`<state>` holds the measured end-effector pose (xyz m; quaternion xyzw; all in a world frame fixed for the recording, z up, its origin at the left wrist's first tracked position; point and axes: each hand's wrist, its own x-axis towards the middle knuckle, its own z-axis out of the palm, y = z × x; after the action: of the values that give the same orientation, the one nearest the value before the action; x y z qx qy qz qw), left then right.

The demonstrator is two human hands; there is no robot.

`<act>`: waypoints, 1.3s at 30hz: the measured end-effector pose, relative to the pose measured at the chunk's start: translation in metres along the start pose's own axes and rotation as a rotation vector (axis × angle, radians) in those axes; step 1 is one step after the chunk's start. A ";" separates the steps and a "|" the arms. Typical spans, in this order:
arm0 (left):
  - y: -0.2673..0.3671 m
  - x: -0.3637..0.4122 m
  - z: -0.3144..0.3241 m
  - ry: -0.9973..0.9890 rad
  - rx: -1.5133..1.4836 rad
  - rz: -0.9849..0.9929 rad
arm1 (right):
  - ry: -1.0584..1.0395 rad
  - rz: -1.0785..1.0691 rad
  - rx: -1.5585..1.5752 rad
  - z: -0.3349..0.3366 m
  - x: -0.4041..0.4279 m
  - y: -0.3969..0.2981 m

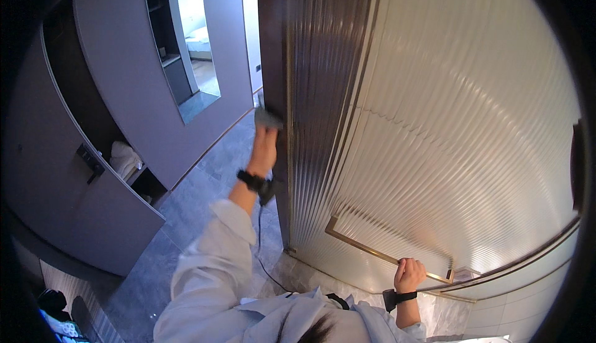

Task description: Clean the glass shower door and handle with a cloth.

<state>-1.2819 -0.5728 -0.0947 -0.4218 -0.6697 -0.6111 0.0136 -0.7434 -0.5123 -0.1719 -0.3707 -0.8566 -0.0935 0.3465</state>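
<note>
My left hand [264,150] is raised at the dark door frame [275,63], with its fingers on a grey cloth [267,118] pressed against or close to the frame. The cloth is slightly blurred. Low on the right, my right hand [409,274] is closed around the brass bar handle [363,247] of a ribbed glass door [419,156]. Both wrists wear black straps with small devices, and a thin cable hangs from the left one.
At the left stands an open grey door [70,180] with a black lever handle. Beyond it are a shelf niche holding white cloth [125,159] and a tall wall mirror [198,45]. Grey tiles [186,231] cover the floor. A tiled wall [507,315] is at lower right.
</note>
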 end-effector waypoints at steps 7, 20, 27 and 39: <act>0.285 0.135 -0.081 -0.113 -0.146 0.480 | 0.001 0.010 0.015 -0.008 0.001 -0.003; 0.105 0.047 -0.033 0.097 0.425 0.900 | -0.002 0.026 0.038 -0.004 0.004 -0.010; 0.009 -0.060 0.009 0.014 0.382 0.577 | -0.023 0.034 0.058 -0.007 0.005 -0.009; -0.035 -0.099 -0.005 0.328 -0.424 -0.269 | -0.074 0.000 0.385 -0.072 0.011 0.015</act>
<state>-1.2413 -0.6277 -0.1745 -0.2183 -0.5660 -0.7936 -0.0479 -0.7008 -0.5258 -0.1130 -0.3009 -0.8708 0.0857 0.3792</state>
